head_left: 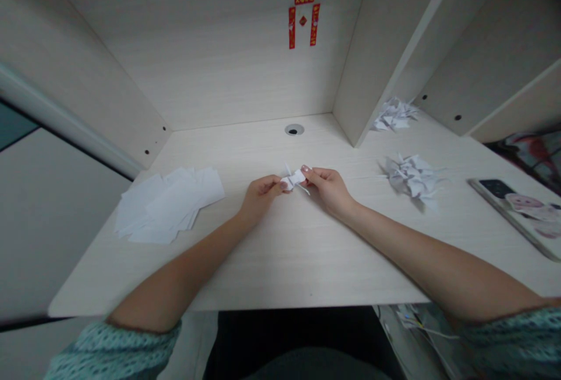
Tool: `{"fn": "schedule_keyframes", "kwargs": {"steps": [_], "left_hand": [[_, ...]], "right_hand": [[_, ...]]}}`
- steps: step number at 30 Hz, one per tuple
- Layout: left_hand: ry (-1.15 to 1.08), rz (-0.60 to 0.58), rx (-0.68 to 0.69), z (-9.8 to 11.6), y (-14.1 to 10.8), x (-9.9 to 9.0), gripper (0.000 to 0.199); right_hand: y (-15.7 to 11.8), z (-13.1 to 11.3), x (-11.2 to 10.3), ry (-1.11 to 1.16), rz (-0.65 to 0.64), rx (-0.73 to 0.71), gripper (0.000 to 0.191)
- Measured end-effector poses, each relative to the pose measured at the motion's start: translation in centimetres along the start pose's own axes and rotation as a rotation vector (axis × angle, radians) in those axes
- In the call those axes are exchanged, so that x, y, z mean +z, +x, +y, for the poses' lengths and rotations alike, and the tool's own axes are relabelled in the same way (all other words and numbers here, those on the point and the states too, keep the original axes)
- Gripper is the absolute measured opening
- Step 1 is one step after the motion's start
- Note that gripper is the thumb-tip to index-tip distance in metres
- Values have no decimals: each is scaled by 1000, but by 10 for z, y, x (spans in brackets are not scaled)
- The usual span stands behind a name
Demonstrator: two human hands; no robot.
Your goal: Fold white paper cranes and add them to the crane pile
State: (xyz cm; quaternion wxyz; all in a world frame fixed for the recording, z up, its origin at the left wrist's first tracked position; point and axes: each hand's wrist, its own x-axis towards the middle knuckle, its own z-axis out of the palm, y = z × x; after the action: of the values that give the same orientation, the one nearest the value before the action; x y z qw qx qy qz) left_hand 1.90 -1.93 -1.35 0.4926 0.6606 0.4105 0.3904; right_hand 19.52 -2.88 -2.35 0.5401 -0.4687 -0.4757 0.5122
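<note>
White, small folded-paper piece (pixel 298 177), centre of frame: left hand (pixel 262 193) pinches its left end between thumb and fingers, right hand (pixel 328 188) its right end. Flat white paper sheets (pixel 173 204), overlapping, frame left; spiky white folded-paper heap (pixel 413 175), frame right.

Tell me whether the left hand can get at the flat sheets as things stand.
Probably yes: the flat sheets lie beside the left arm, and only desktop shows between them and the left hand. Its fingers hold the folded paper, though.
</note>
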Motion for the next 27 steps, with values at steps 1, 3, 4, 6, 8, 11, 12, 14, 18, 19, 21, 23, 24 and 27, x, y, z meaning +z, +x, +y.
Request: {"fn": "schedule_keyframes", "kwargs": {"steps": [1,3,4,6,8,11,12,14,18,19,21,23,24,27], "left_hand": [[-2,2,6,0,0,0,32],[-4,5,13,0,-1,0,31],[-6,6,13,0,-1,0,31],[-12,3,13,0,-1,0,30],[-15,3,13,0,-1,0,31],[-3,10,1,0,-1,0,34],[-2,10,-6,0,-1,0,35],[-9,0,-15,1,-1,1,35],[-4,-12,-16,0,-3,2,35],[4,-14,-18,0,-3,2,35],[9,-24,-18,1,-4,1,35],[0,-33,-13,2,-4,1,35],[-9,-37,-13,3,-4,1,36],[-39,-57,-34,6,-4,1,38]], "right_hand": [[0,0,0,0,-3,0,48],[0,0,0,10,-6,9,47],[0,0,1,26,-8,17,46],[0,0,1,74,-7,35,44],[0,0,2,118,-6,47,43],[0,0,3,132,-10,40,43],[1,0,3,130,-16,32,43],[1,0,2,129,-32,16,43],[2,-1,-1,48,-69,-68,41],[2,-1,-1,8,-89,-90,40],[1,-2,-1,-53,-144,-109,41],[0,-2,0,-72,-197,-106,43],[-1,-2,0,-72,-214,-105,43],[-3,-4,1,-85,-213,-123,41]]}}
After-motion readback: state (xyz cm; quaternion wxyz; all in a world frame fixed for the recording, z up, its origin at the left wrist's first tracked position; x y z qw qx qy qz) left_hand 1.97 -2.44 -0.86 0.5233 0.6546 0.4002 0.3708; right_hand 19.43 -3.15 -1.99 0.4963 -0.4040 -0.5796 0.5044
